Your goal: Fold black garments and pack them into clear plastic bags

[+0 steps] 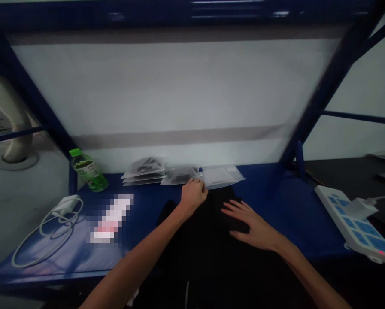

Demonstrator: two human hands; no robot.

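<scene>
Black cloth (211,240), perhaps a garment, covers the middle of the blue table and runs down toward me; its dark folds hide its exact shape. My left hand (194,196) is closed at the cloth's far edge, fingers curled down onto the fabric. Just beyond its knuckles lie a clear bag with a dark item (181,174) and a flat pale bag (219,175). My right hand (252,225) rests palm down over the right side of the cloth, fingers spread and holding nothing.
Stacked clear bags (143,169) lie at the back. On the left are a green drink bottle (89,169), a white charger with coiled cable (66,205) and a blurred-out item (111,219). A power strip (356,223) sits right. Blue frame posts (327,86) flank the table.
</scene>
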